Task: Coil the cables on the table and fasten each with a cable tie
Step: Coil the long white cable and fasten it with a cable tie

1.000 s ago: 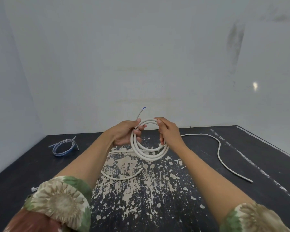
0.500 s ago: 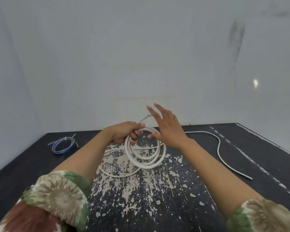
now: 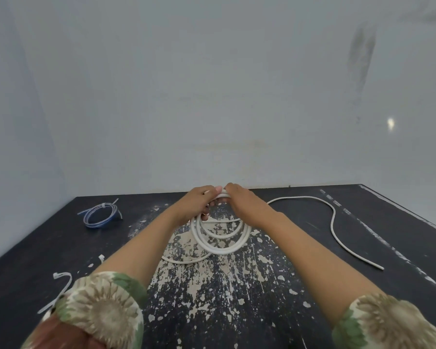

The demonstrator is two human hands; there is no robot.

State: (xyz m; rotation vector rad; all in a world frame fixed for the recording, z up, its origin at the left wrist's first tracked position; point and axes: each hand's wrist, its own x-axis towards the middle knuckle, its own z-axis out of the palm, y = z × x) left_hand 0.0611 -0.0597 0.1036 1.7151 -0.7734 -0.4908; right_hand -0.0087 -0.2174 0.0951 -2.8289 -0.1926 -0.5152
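While the blue coil lies tied at 10 o'clock, both the left hand and right hand grip the white cable at centre: several loops formed, tail at 3 o'clock uncoiled, tie at 8 o'clock unused.

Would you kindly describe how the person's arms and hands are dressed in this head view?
Both forearms are bare from the elbow down, and the left hand and right hand wear no gloves. I cannot make out any rings or watch. Each upper arm has a short sleeve, left sleeve and right sleeve, printed with large beige sunflower-like blooms and green leaves; the left also shows a reddish-brown patch.
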